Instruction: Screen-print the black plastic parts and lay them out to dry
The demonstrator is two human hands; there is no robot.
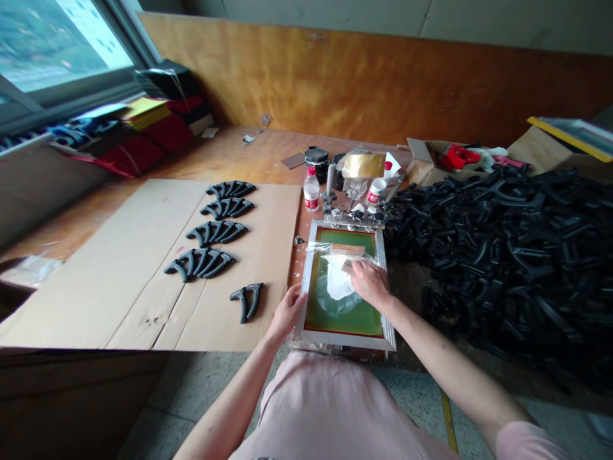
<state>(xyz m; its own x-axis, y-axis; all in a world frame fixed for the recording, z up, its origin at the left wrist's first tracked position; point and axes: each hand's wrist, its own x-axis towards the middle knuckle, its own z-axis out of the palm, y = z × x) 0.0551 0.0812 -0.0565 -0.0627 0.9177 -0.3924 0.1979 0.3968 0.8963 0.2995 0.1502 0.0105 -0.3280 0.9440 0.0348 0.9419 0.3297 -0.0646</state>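
A silver-edged screen printing frame (310,268) with green mesh lies in front of me, and a patch of white ink (338,281) is spread on the mesh. My right hand (370,281) is closed on a small scraper (348,267) over the ink; its lower part is hard to make out. Just beyond it, a wooden-handled squeegee (348,249) rests across the frame, with clear plastic about it. My left hand (288,312) grips the frame's left edge, fingertips partly hidden. Left of that hand, two black curved plastic parts (246,301) lie on a cardboard sheet (143,268).
Several rows of black curved parts (211,231) lie farther back on the cardboard. A large heap of black parts (507,243) fills the right side. Behind the frame stand a metal hinge clamp (354,219), a bottle (311,191) and a black ink can (316,163).
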